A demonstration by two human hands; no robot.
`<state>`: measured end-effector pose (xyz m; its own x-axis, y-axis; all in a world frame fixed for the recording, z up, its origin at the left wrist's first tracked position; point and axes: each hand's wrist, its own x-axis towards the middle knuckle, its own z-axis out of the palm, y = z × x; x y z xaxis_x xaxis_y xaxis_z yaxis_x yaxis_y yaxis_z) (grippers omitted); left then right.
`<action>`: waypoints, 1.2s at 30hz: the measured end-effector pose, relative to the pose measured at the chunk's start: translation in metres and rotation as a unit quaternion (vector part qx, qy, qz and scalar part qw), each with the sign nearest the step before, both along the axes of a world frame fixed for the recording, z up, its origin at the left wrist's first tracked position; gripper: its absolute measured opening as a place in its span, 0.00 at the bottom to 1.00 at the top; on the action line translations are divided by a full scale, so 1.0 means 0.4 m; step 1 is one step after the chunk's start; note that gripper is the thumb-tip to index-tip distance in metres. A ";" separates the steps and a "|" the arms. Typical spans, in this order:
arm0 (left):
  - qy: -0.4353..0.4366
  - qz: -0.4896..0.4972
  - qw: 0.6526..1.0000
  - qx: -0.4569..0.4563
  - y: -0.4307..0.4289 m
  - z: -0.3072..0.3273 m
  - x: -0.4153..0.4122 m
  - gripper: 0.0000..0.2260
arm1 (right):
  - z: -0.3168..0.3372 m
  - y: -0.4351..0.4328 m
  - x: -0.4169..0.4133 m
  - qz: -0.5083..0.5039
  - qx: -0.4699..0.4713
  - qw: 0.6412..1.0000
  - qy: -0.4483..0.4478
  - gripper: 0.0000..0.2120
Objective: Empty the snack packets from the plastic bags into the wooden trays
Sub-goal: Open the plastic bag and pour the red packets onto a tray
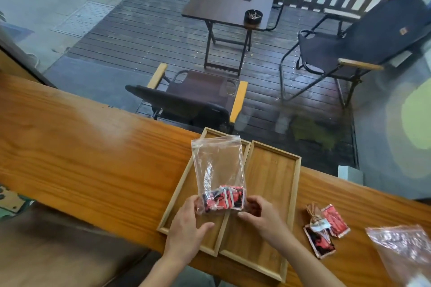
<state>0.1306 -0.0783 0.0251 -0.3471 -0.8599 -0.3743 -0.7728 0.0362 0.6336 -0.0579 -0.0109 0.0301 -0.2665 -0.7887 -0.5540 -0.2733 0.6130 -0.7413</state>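
Both my hands hold a clear plastic bag (219,165) upright over two wooden trays. My left hand (186,226) pinches its lower left corner and my right hand (261,215) grips its lower right corner. Red and black snack packets (225,198) are bunched at the bag's bottom. The left tray (179,193) and the right tray (270,184) lie side by side on the wooden counter (81,147), both bare inside. Loose red packets (324,228) lie on the counter to the right of the trays. A second plastic bag (403,249) lies at the far right.
The counter runs along a window. Through the glass I see a wet deck with folding chairs (193,98) and a small dark table (228,2). A white block (349,173) sits at the counter's far edge on the right.
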 end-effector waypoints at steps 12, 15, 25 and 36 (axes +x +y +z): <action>0.141 0.068 0.988 -0.014 -0.060 0.118 -0.004 0.03 | 0.103 -0.014 -0.015 0.018 -0.095 0.995 -0.029 0.03; 0.186 0.085 0.979 -0.014 -0.068 0.176 0.005 0.02 | 0.160 -0.028 -0.021 0.027 -0.142 0.988 -0.055 0.02; 0.124 0.044 0.989 0.061 -0.036 0.196 0.056 0.02 | 0.179 -0.006 -0.045 0.106 -0.087 0.979 -0.148 0.02; 0.126 0.186 0.925 0.307 -0.079 0.080 0.033 0.20 | 0.039 -0.050 -0.048 -0.080 0.049 0.989 -0.116 0.15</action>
<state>0.1439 -0.1099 0.0573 -0.2135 -0.5899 -0.7788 -0.4848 -0.6281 0.6087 -0.0772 -0.0311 0.0457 -0.2399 -0.6858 -0.6871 0.0031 0.7073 -0.7069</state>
